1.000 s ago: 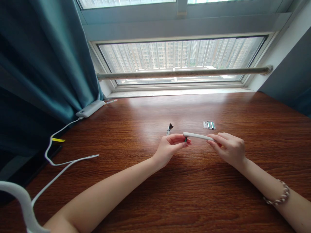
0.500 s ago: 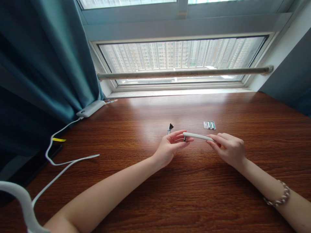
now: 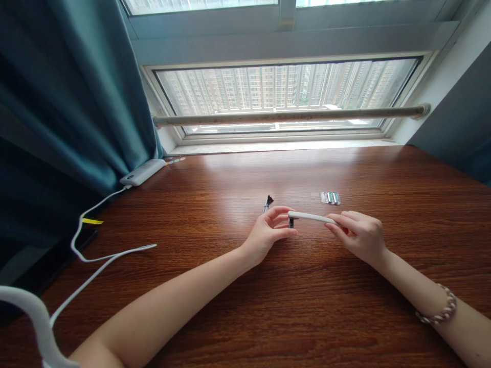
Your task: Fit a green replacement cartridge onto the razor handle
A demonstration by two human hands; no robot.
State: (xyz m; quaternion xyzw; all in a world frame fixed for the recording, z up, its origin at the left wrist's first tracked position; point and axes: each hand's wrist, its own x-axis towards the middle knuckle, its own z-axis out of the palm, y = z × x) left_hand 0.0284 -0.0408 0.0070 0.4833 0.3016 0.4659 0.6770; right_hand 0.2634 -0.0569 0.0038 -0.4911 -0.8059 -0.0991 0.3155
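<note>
A razor with a slim white handle [image 3: 312, 217] and a small dark head [image 3: 291, 223] is held nearly level above the table. My right hand [image 3: 358, 232] pinches the handle's right end between thumb and fingers. Around the head curves my left hand [image 3: 264, 232], thumb below and fingers behind, with a gap between them. Whether its fingertips touch the razor I cannot tell. Just beyond the left hand lies a thin silvery stick with a dark brown, ragged end [image 3: 270, 199]. A clear pack with green-striped razor cartridges [image 3: 330, 198] rests farther back on the right.
The brown wooden table [image 3: 245, 317] reaches to the window ledge. At the left, a white power strip or adapter [image 3: 143, 172] lies by the blue curtain [image 3: 95, 92], with a white cable [image 3: 115, 254] running from it. A white curved arm [image 3: 38, 322] stands at the lower left.
My left thumb and fingers have drawn apart and back from the razor head. The head shows more fully and has dipped slightly. My right hand keeps its grip.
</note>
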